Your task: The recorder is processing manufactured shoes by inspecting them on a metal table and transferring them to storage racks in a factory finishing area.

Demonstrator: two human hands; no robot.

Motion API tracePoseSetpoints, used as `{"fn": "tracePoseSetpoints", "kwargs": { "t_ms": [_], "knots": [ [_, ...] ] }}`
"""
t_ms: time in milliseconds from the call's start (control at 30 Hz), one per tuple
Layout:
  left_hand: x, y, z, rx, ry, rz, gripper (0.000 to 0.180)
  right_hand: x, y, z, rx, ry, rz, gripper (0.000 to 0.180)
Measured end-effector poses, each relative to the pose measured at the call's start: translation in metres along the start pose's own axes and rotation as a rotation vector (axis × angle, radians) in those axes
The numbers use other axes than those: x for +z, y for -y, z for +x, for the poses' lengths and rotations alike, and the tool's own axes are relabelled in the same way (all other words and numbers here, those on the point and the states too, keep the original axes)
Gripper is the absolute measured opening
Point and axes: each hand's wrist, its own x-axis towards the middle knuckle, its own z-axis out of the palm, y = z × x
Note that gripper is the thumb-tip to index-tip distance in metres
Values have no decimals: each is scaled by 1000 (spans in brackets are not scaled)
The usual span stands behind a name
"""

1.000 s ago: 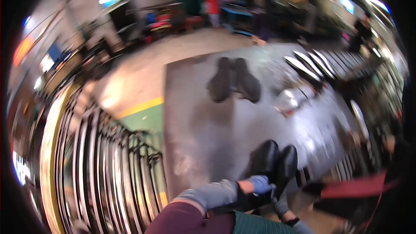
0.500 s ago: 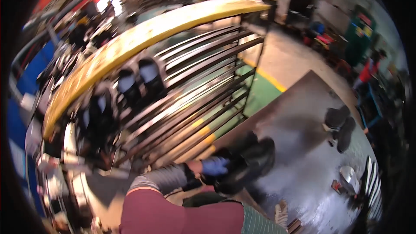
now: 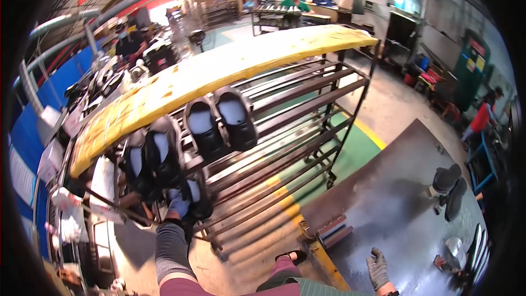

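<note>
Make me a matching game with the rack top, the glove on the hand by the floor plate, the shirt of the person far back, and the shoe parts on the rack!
Things:
1. Top board of the rack
2. Glove on the right hand
3. Shirt of the person far back
4. Shoe parts on the rack

Colours:
A. green
B. black with pale insides
C. yellow
D. grey

Pairs: 1-C, 2-D, 3-A, 4-B
</note>
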Motion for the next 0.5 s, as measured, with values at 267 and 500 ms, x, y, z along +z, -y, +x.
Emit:
{"fn": "tracePoseSetpoints", "kwargs": {
  "t_ms": [267,500],
  "knots": [
    [77,-244,77,346,-26,-442,25,-5,45,-38,146,-193,47,46],
    [88,-477,297,440,826,-2456,31,-6,70,3,-41,-237,256,41]
  ]
}}
